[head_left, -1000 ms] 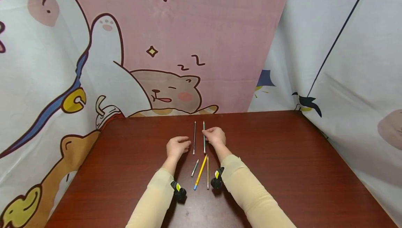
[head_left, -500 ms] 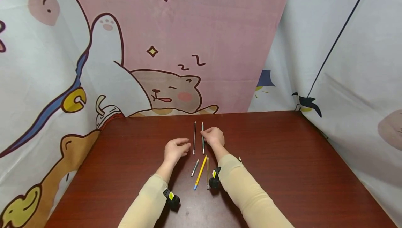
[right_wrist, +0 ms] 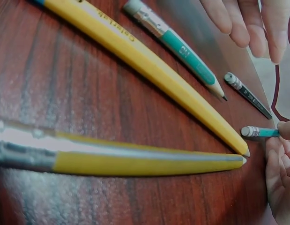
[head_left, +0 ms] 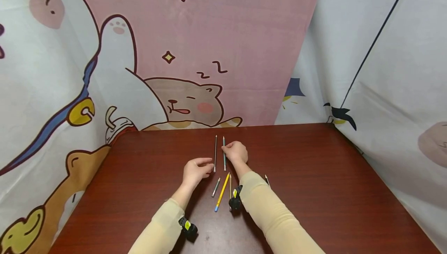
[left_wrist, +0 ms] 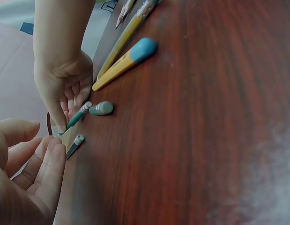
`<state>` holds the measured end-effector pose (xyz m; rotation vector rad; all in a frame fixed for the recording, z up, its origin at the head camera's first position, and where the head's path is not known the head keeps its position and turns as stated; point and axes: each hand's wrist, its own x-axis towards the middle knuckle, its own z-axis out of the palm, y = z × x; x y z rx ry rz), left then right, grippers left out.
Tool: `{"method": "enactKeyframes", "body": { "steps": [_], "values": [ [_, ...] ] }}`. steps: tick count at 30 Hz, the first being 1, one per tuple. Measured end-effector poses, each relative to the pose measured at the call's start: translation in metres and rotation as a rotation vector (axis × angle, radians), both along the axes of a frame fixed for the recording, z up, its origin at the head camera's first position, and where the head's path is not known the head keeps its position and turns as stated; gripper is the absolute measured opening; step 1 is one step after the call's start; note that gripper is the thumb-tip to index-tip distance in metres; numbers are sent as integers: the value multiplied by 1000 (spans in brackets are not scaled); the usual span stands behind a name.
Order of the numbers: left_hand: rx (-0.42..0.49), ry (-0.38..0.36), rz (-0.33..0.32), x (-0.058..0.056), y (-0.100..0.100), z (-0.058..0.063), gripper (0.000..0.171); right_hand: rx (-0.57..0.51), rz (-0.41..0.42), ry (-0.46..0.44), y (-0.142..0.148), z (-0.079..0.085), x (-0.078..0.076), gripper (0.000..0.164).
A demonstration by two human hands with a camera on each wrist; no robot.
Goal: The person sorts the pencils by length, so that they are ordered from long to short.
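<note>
My right hand [head_left: 236, 152] pinches a long green pencil [head_left: 224, 163] between thumb and fingertips, its eraser end towards me. Left of it, roughly parallel, lies a dark pencil [head_left: 215, 151] with an eraser. My left hand [head_left: 196, 171] is beside that pencil's near end, fingers extended and slightly bent, with nothing held; whether a fingertip touches the pencil I cannot tell. Nearer to me lie a short green pencil [right_wrist: 189, 56], a yellow pencil [right_wrist: 149, 70] with a blue end and a thinner yellow-and-silver pencil [right_wrist: 149, 157], partly hidden by the right wrist camera in the head view.
Another pencil's tip [head_left: 267, 180] shows beyond my right forearm, the remainder hidden by the sleeve. All lie on a dark reddish wooden table [head_left: 314, 192]. A cartoon-printed cloth [head_left: 258, 52] hangs behind the table's far edge and along its sides.
My right hand has shifted the green pencil slightly left, closer to the dark one. The left hand has come slightly nearer to me. A pencil tip has emerged beside my right sleeve.
</note>
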<state>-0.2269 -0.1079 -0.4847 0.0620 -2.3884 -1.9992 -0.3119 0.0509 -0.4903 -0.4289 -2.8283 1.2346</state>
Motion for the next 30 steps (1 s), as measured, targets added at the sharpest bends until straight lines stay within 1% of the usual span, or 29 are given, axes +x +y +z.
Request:
{"method": "enactKeyframes", "body": {
  "steps": [7,12,22,30],
  "values": [
    [36,-13,-6,4,-1,-1,27,25,-10,15,-1,0,0,21],
    [55,-15,-7,5,-2,-2,28,49,-13,32,-3,-1,0,21],
    [76,-21,2,6,-3,-4,29,160,25,91,-8,-4,2,17],
    [68,-17,6,7,-3,-6,28,157,44,102,-6,-4,3,17]
  ]
}}
